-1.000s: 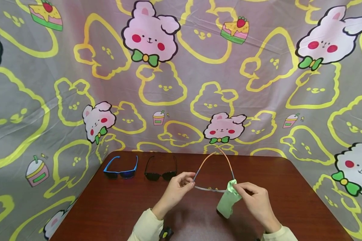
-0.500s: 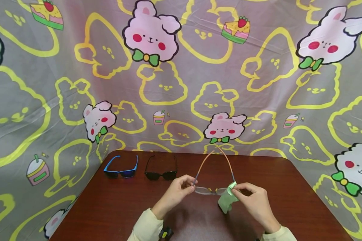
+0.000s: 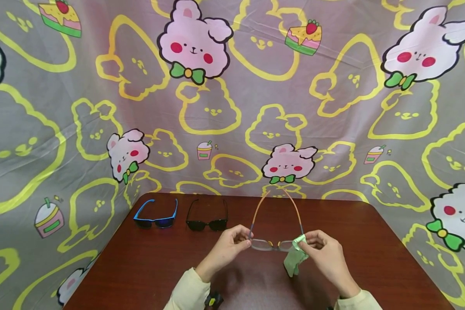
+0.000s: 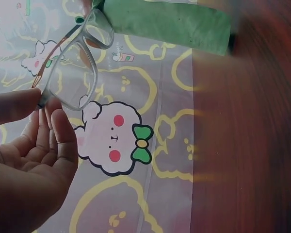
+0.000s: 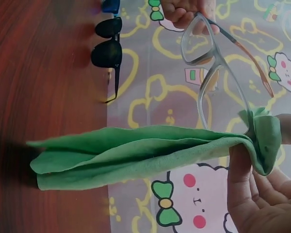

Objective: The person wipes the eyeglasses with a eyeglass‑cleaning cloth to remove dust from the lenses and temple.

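Note:
Clear-framed eyeglasses with orange-tipped temples are held up above the table, temples spread toward the back. My left hand pinches their left hinge corner between thumb and fingers, as the left wrist view also shows. At the other corner my right hand pinches a green cloth folded over the frame and part of the right lens. In the right wrist view the cloth hangs down in long folds from the fingers. The cloth hides the right hinge.
Blue-framed sunglasses and black sunglasses stand unfolded on the brown table, toward the back left. A patterned curtain encloses the table at the back and sides.
The eyeglasses have tilted so that both lenses now show more to the head camera. The right hand and cloth have shifted slightly at the right corner; the left hand keeps its pinch.

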A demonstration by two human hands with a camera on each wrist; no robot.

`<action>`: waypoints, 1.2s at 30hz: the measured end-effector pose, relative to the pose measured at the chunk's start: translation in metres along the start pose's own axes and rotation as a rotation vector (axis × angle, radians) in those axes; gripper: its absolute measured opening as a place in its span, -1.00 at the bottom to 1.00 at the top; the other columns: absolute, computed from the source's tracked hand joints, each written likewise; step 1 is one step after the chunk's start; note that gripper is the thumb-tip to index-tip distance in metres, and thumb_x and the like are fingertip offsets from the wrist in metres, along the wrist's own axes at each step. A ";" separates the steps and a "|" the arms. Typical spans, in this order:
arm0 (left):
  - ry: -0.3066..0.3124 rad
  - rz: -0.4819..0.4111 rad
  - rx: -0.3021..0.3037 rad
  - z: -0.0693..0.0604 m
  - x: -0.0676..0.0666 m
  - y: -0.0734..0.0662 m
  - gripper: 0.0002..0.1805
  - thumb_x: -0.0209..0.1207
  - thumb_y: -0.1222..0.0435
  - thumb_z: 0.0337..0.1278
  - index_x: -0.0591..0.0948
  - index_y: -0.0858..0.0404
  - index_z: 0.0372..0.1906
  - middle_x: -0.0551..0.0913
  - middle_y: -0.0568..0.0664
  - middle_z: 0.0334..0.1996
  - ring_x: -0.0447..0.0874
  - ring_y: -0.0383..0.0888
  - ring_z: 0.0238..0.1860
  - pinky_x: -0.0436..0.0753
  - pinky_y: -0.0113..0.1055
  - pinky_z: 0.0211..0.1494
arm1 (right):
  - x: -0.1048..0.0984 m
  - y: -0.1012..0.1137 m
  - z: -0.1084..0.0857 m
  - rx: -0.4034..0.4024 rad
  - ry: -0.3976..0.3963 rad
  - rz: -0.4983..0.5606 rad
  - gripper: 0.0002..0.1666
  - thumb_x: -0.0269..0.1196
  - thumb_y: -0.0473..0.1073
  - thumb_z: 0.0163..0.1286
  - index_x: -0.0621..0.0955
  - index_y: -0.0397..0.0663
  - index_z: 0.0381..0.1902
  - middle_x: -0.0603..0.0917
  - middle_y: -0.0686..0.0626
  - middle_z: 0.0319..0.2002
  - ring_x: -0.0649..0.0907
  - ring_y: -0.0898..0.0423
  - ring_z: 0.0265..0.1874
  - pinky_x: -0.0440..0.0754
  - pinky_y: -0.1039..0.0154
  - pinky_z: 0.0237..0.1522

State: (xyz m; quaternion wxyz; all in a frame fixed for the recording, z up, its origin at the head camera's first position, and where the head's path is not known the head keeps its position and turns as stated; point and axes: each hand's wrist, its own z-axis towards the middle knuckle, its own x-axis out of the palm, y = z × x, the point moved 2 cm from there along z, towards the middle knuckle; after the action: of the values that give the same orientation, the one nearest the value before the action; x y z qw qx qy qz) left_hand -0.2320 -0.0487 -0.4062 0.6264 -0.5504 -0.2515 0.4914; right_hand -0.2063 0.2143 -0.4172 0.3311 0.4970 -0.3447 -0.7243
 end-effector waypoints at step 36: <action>-0.168 0.176 0.076 0.009 0.004 0.023 -0.89 0.23 0.45 0.12 0.65 0.30 -0.22 0.66 0.02 -0.36 0.56 -0.17 -0.35 0.53 -0.38 -0.28 | 0.007 -0.003 0.001 0.008 -0.014 -0.149 -0.80 0.40 -0.06 0.14 0.65 -0.06 -0.47 0.63 0.10 -0.55 0.57 0.26 -0.56 0.47 0.35 -0.54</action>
State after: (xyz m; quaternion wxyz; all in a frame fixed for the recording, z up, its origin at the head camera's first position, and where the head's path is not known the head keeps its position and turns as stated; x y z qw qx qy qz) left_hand -0.2458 -0.0430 -0.4259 0.5778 -0.5032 -0.2351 0.5980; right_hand -0.2097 0.2106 -0.4231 0.2719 0.5174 -0.3121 -0.7490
